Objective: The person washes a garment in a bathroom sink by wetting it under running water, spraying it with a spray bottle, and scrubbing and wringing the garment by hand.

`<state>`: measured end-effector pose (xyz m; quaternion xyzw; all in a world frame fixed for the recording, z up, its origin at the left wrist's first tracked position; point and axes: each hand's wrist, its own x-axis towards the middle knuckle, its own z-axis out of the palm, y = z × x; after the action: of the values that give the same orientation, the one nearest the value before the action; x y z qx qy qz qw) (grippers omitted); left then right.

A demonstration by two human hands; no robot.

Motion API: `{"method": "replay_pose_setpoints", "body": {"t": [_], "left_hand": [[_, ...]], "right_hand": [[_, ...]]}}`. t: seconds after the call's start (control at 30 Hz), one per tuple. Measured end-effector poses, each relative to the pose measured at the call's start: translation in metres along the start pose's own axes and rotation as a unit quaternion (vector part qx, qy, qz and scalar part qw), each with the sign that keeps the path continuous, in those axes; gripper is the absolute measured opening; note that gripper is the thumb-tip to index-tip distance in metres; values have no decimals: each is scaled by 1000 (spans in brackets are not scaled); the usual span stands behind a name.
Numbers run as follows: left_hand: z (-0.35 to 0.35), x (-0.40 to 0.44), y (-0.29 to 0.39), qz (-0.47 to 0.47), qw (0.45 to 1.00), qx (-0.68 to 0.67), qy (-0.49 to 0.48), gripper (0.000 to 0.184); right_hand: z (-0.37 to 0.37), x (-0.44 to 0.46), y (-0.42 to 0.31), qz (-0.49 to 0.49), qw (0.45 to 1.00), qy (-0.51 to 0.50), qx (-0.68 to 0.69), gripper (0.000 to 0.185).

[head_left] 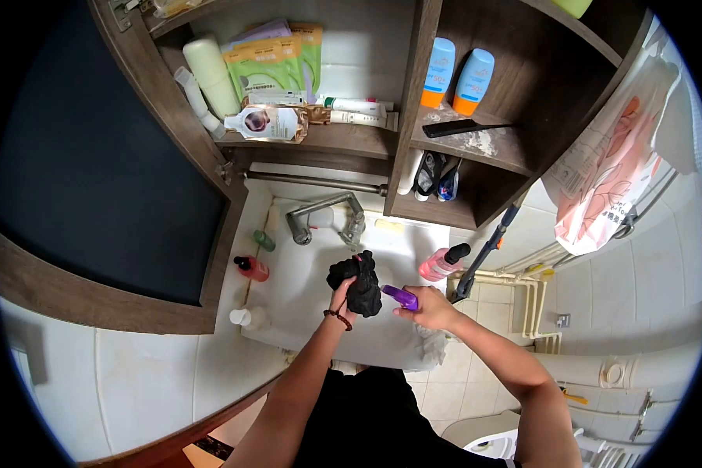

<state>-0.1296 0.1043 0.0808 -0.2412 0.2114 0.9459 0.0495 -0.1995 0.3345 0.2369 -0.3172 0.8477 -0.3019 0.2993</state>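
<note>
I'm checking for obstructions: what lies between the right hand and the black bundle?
In the head view, the purple object held by the right hand lies there, pointing toward the black bundle.

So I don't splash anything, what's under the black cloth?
Your left hand holds the black cloth over the white sink, whose surface shows around it; whatever lies directly beneath is hidden.

Single head-worn camera: looked forward and steeply down from above the wearer's forearms (298, 382), which entered from the lower edge. Left hand (343, 295) and right hand (430, 309) sat mid-frame, close; sink (300, 273) lay beneath, cabinet (412, 117) across the top. Field was wide, corners black.
</note>
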Motion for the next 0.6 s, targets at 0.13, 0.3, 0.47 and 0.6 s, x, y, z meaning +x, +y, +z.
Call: {"method": "replay_pose_setpoints", "body": {"t": [0.13,0.3,0.47,0.6], "left_hand": [[-17,10,-2,-2,1000,-12,3,36],[-22,13,-5,5,1000,4,0,44],[-22,10,-5,12,1000,2,1,45],[-7,1,0,12,999,-24,-20,36]], "right_hand": [[3,-1,9,3,999,30,21,35],[2,2,11,10,1000,8,3,36],[3,1,11,-9,999,21,30,35],[1,1,8,9,1000,11,-8,35]]}}
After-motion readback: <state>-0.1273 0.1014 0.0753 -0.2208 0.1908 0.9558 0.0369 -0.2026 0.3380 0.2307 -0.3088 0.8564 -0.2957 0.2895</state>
